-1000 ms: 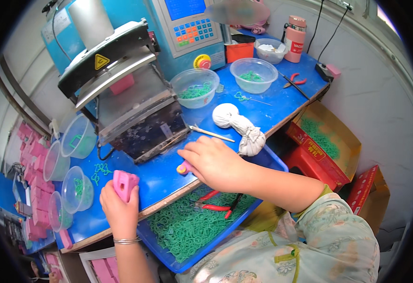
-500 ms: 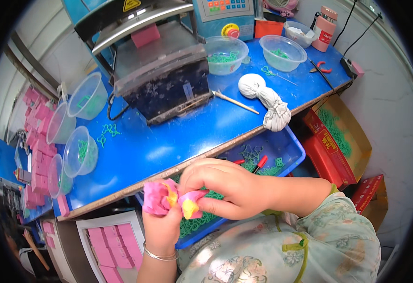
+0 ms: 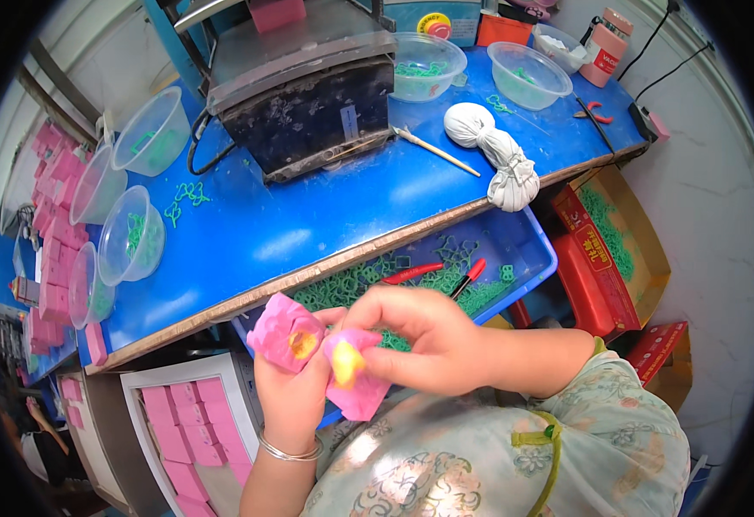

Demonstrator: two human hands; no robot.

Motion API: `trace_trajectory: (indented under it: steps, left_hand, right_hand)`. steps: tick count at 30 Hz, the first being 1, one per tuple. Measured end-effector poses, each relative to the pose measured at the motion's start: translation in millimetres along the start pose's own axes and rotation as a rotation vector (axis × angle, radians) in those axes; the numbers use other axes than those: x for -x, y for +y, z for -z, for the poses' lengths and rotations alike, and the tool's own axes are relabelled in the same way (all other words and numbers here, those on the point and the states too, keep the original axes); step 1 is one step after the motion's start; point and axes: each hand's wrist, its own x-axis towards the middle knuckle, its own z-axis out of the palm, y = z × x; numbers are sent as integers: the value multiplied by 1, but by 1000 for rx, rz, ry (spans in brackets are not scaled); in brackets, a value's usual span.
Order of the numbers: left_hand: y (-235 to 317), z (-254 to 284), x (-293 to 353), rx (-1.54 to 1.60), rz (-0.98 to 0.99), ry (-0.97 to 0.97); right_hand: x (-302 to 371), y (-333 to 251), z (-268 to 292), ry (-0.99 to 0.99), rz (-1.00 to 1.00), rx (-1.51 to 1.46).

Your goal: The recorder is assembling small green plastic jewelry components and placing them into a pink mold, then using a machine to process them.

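Low in the middle, my left hand (image 3: pixel 289 398) is closed around a soft pink rubber mould half (image 3: pixel 273 326) with a yellow hollow in its face. Beside it, my right hand (image 3: pixel 420 338) pinches a second pink mould half (image 3: pixel 361 398), which bulges yellow toward its upper end. The two halves are spread apart and peeled back; my fingers hide whether they still join. Beneath both hands lies a blue tray (image 3: pixel 542 250) full of small green wax pieces (image 3: pixel 334 291), with a red-handled tool (image 3: pixel 413 273) and a red-and-black tool (image 3: pixel 470 277) on top.
On the blue table (image 3: pixel 308 228) stand a dark press (image 3: pixel 308 121), clear bowls (image 3: pixel 136 237) of green pieces, a wooden-handled tool (image 3: pixel 437 151) and a tied white cloth bag (image 3: pixel 490 155). Pink blocks (image 3: pixel 192 414) fill a white-framed box at lower left. Red cartons (image 3: pixel 605 258) stand right.
The pink halves are spread wider, showing more of the yellow hollow and bulge. The table and tray sit higher in the picture, so more of the tray's green pieces shows.
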Motion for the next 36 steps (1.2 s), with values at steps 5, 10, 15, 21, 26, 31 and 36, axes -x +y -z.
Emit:
trace_trajectory:
  steps: [5, 10, 15, 21, 26, 31, 36]
  left_hand:
    - [-8, -4, -3, 196, 109, 61]
    - [-10, 4, 1, 57, 101, 63]
    - [-10, 13, -3, -924, -532, 42]
    - [-17, 15, 3, -1001, -702, 35]
    - [-13, 16, 3, -1101, -804, 9]
    - [-7, 14, 5, -1243, -687, -101]
    - [-4, 10, 9, -992, -386, -138]
  right_hand:
    - [3, 13, -15, 94, 86, 13]
    - [1, 7, 4, 370, -181, -161]
    - [-2, 5, 18, 366, 22, 469]
    - [-1, 5, 21, 80, 219, 828]
    - [1, -9, 21, -250, 316, 1084]
    - [3, -4, 12, -284, 309, 1170]
    - [5, 8, -3, -144, 276, 1148]
